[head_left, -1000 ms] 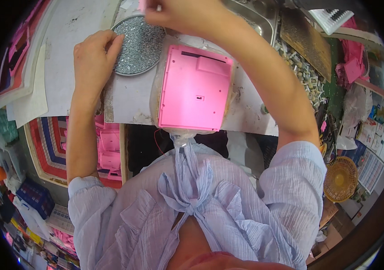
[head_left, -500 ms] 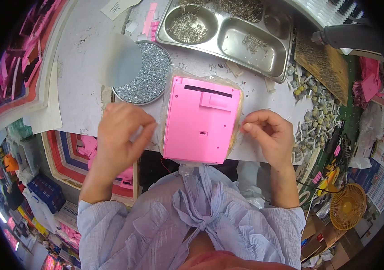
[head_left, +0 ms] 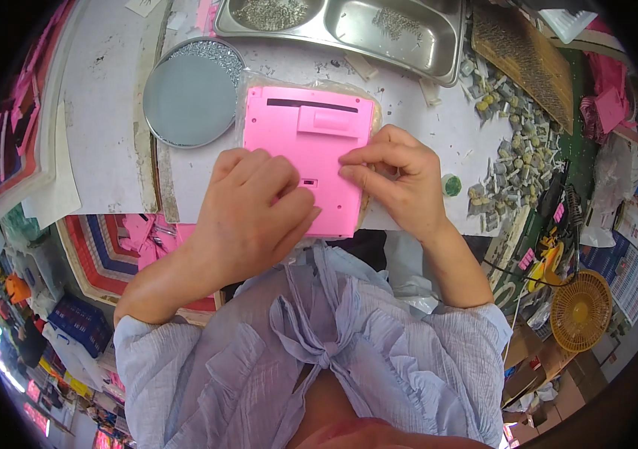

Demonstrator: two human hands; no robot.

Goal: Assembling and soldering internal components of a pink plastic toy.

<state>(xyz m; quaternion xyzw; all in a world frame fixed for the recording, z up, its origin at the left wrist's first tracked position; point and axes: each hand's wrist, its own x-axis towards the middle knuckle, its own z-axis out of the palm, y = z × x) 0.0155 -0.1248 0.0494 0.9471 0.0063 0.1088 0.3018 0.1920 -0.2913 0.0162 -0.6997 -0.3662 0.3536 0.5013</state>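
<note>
A white counter [head_left: 113, 97] spans the space in front of the person. At its near left, below its edge, a striped crate [head_left: 94, 258] in red, white and blue holds pink parts [head_left: 156, 238]. At the far side lies a steel tray [head_left: 425, 46] with compartments, small metal pieces gathered in two of them. Right of it, a brown board [head_left: 528, 67] lies at a slant, and below that spreads a heap [head_left: 517, 161] of small pale and grey parts.

The pink panel [head_left: 323, 153] lies flat at the counter's near edge, between the hands, on a plastic-wrapped pad [head_left: 376, 116]. To its upper left stands a round dish [head_left: 186, 144]; a smooth grey patch fills most of it, with silvery bits [head_left: 218, 54] at its upper rim.

The left hand [head_left: 255, 206] is curled over the panel's lower left, fingers bent; what it may grip cannot be told. The right hand [head_left: 397, 176] has thumb and forefinger drawn close over the panel's right side; whether anything sits between them is unclear. Right of this hand is a little green disc [head_left: 451, 185]. Smallest is the panel's square hole [head_left: 308, 182], beside the left hand's fingers.
</note>
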